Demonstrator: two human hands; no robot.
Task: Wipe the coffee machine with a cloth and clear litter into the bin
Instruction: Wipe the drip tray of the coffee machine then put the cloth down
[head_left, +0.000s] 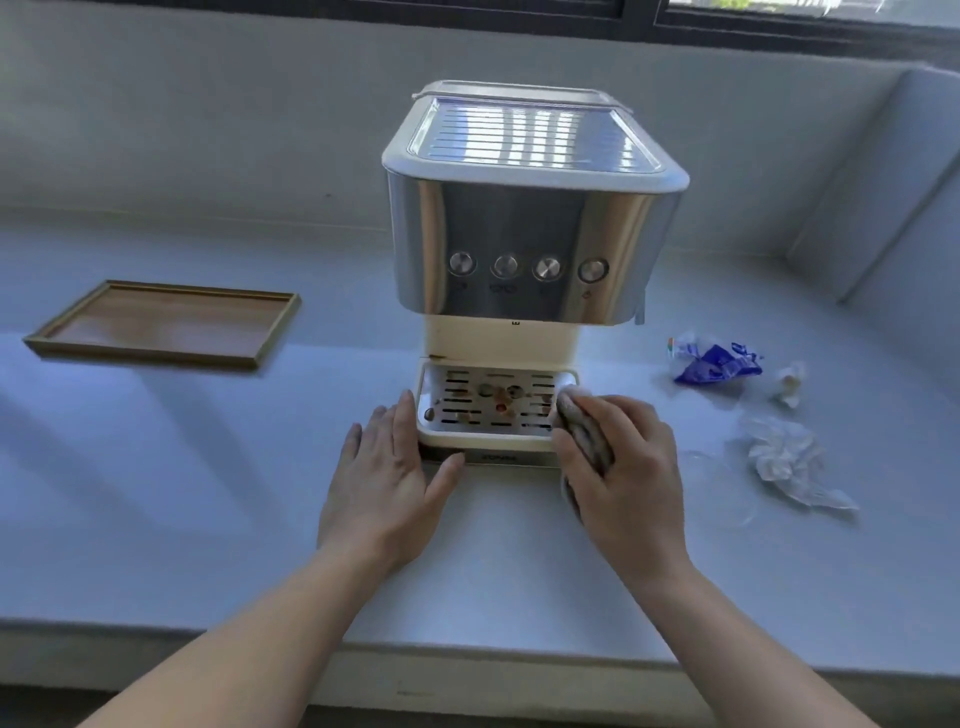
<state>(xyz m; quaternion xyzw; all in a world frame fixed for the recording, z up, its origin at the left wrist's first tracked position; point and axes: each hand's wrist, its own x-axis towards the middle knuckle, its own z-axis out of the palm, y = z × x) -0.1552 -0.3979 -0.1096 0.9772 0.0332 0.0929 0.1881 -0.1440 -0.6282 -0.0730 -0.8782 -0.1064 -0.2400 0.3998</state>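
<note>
A steel and cream coffee machine (524, 234) stands in the middle of the white counter, its drip tray (493, 402) facing me. My right hand (623, 467) is shut on a bunched grey cloth (584, 431) pressed against the drip tray's right front corner. My left hand (389, 473) lies flat and open against the tray's left front corner, thumb along its front edge. Litter lies to the right: a crumpled blue wrapper (719, 364), a small white paper scrap (789, 382) and a crumpled clear plastic bag (789, 462). No bin is in view.
An empty wooden tray (161, 325) lies on the white counter (156, 467) to the left. A wall and window frame run behind the machine, and a slanted ledge closes the far right corner. The counter's front edge is close to me.
</note>
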